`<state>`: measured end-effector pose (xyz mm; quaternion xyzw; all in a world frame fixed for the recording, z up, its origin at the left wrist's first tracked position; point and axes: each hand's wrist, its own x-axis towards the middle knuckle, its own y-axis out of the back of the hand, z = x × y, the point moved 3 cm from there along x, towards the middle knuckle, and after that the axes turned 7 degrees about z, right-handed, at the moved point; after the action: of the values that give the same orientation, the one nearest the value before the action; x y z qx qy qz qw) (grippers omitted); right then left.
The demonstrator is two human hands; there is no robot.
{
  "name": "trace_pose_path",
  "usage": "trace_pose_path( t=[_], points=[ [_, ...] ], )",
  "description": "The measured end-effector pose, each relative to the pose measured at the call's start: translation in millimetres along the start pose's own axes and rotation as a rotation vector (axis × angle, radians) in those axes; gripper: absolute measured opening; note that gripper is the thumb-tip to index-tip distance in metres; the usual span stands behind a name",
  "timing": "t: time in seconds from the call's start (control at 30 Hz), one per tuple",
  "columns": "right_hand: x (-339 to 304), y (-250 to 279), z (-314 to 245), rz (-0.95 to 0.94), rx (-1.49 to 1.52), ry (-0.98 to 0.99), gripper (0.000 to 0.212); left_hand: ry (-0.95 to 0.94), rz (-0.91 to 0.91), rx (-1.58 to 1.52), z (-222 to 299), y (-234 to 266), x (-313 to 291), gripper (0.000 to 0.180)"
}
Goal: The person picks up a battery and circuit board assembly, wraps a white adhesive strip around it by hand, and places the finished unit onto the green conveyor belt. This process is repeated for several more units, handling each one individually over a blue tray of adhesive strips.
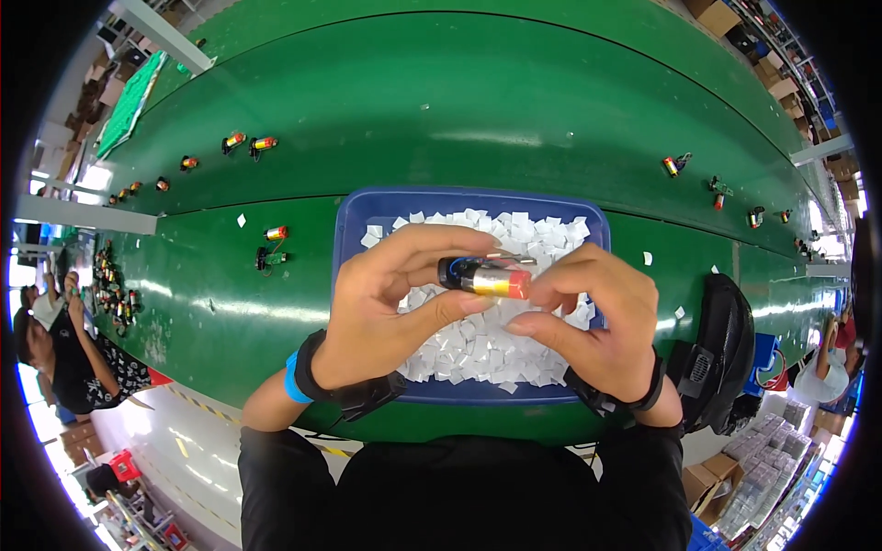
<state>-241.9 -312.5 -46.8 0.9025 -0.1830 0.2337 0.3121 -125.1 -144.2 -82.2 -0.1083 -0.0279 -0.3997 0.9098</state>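
Cylindrical component (501,281) with a banded body: black at the left end, where a thin blue line shows, then a silvery and yellow middle with a glossy shine, and a flat orange-red cap at the right end. Thin metallic-looking parts run along its upper side, though they are too small to make out fully. It lies nearly level, held above a blue tub (469,192) filled with small white squares (482,351).

The left hand (372,298) is partly closed, pinching the component between the thumb below and the fingers above. The right hand (602,317) is half curled just beside the orange-red cap, thumb and fingers slightly apart; whether it grips anything is impossible to tell. Similar-looking pieces (264,144) lie on the green table (478,83).
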Motion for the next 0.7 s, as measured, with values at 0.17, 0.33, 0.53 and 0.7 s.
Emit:
trace_pose_path(
  t=[0.17,0.33,0.53,0.7],
  points=[
    [-2.7,-9.3,-0.8,0.004,0.136,-0.133,0.028,-0.166,-0.058,0.236,6.7,1.6,2.8,0.039],
    [-4.4,-9.6,-1.2,0.017,0.203,-0.192,0.023,-0.148,0.006,0.194,8.4,-1.7,1.6,0.037],
    [-5.6,-14.0,2.8,0.043,0.349,-0.346,0.019,-0.326,-0.002,0.436,15.8,-2.4,2.4,0.042],
    [-5.4,-13.6,4.1,-0.011,0.305,-0.285,0.014,-0.577,-0.006,0.717,24.7,-10.7,-0.8,0.044]
  ],
)
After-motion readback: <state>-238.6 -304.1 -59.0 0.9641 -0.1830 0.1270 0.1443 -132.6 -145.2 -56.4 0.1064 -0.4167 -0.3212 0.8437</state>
